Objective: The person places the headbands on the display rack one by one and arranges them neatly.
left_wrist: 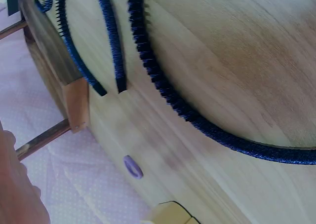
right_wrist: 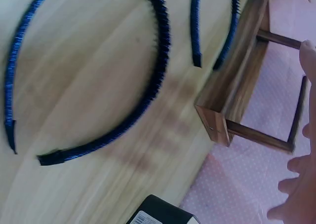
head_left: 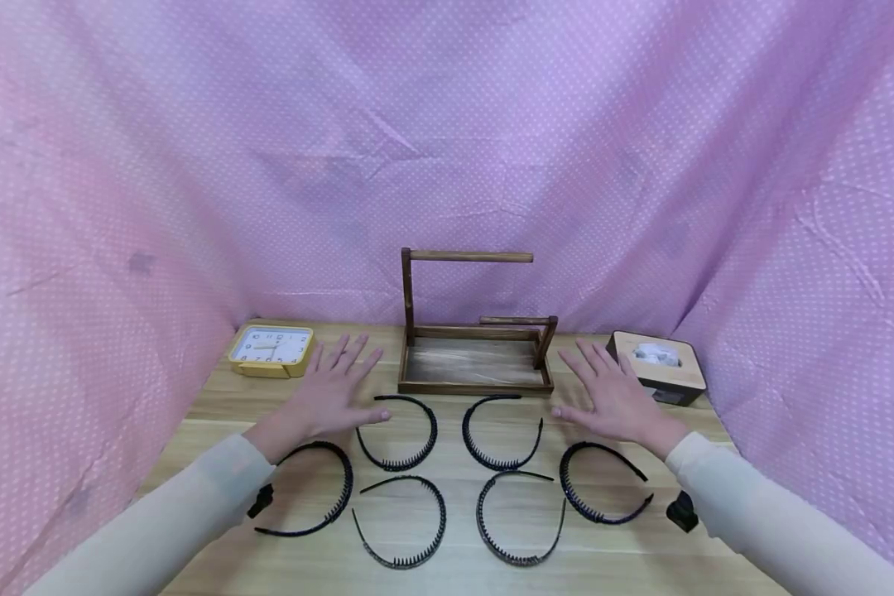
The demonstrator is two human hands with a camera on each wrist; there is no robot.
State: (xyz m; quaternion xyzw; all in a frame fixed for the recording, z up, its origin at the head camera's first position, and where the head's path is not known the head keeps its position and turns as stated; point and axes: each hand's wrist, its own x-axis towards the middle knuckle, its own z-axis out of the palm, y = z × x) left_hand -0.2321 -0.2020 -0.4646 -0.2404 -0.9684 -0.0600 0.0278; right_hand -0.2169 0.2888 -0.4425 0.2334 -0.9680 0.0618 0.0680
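Observation:
Both hands hold nothing, fingers spread, above the wooden table. My left hand (head_left: 324,397) is between the yellow alarm clock and an upper-left headband (head_left: 433,430), its thumb overlapping that headband in the head view. A dark toothed headband (head_left: 347,480) lies by the left wrist. My right hand (head_left: 614,401) hovers beside the tissue box, above another headband (head_left: 569,480). Further toothed headbands lie in the middle: an upper-right one (head_left: 468,439), a lower-left one (head_left: 442,521) and a lower-right one (head_left: 482,517). Behind them stands a brown wooden rack (head_left: 477,388) with a tray base and two bars.
The yellow alarm clock (head_left: 298,370) stands at the back left; the wood-topped tissue box (head_left: 689,368) is at the back right. A small purple oval thing (left_wrist: 127,165) lies near the table's back edge in the left wrist view. A pink dotted cloth (head_left: 447,165) hangs around the table.

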